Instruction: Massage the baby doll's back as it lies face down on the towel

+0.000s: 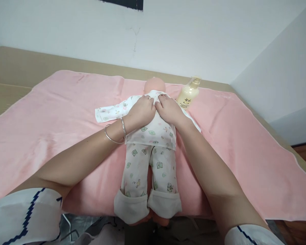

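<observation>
A baby doll (155, 85) lies on its back with its head toward the wall. It wears a white printed top (150, 136) and matching trousers (164, 170) with turned-up cuffs. My left hand (142, 110), with two silver bangles on the wrist, is closed on the top near the neck. My right hand (169, 109) pinches the top's front close beside it, on the other side of the middle. Both sets of fingertips are partly hidden. One sleeve (109, 112) stretches out to the left; the other lies mostly behind my right forearm.
A pump bottle (188, 93) of pale yellow liquid leans beside the doll's head, at the right. The pink sheet (73, 102) under the doll covers a tan padded surface (12, 68). A white wall (183, 37) rises behind it.
</observation>
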### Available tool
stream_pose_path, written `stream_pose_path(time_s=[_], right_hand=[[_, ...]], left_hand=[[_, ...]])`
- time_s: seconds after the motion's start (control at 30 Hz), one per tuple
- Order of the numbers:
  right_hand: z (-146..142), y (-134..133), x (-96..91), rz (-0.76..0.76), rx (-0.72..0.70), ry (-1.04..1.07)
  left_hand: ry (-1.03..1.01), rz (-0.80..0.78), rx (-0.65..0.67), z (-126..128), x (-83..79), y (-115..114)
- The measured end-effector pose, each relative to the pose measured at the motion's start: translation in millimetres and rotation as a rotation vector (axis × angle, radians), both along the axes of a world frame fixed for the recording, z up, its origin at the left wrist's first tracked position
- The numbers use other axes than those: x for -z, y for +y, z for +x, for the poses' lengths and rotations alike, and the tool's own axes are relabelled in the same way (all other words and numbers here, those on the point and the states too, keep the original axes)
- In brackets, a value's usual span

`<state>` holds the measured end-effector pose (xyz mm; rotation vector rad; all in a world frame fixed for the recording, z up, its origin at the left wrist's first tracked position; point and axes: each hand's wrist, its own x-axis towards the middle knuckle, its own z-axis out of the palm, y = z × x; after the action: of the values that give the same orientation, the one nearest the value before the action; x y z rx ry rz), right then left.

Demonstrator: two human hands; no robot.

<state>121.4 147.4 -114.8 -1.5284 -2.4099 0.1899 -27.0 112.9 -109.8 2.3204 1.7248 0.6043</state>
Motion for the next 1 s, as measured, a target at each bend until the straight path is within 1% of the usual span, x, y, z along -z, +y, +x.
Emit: stream_pose_path(time_s=[0.1,0.2,0.3,0.37,0.43,0.53,0.63,0.73,0.8,0.9,1.0], right_hand=[[-1,-8,-9.1,-0.012,0.036,-0.081],[-6,-21,-19.5,0.003,0.070,-0.212],[-12,-36,-27.0,0.052,0.048,-0.317],[-15,-41,-29.7,0.074,0.033,-0.332],[-15,-40,-29.6,0.049,0.050,-0.295],[-9,-25,-22.0,-0.031,0.085,-0.137],[0,-5,-6.7,-0.028,0.075,0.014],[6,7,5.0,-0.010,0.051,0.073],[8,8,5.6,-0.029,0.056,0.051],[5,0,-3.1,-0.060,0.095,-0.059],[0,-12,-15.5,-0.045,0.109,-0.157]], left_hand=[[-0.083,-0.026,-0.009,-1,-0.2,1],[-0.116,-0.037,-0.016,-3,2.0,4],[-0.097,-0.020,-0.013,-6,7.7,11],[-0.081,0.003,-0.038,-9,13.2,17],[-0.079,0.018,-0.058,-11,17.6,21],[-0.075,0.029,-0.053,-12,17.6,19],[-0.061,0.008,-0.058,-6,9.5,7],[-0.108,-0.055,-0.043,-1,-0.1,-6],[-0.194,-0.093,-0.045,-1,-4.7,-9],[-0.314,-0.137,-0.080,-4,-6.9,-3],[-0.312,-0.153,-0.119,-7,-1.7,11]])
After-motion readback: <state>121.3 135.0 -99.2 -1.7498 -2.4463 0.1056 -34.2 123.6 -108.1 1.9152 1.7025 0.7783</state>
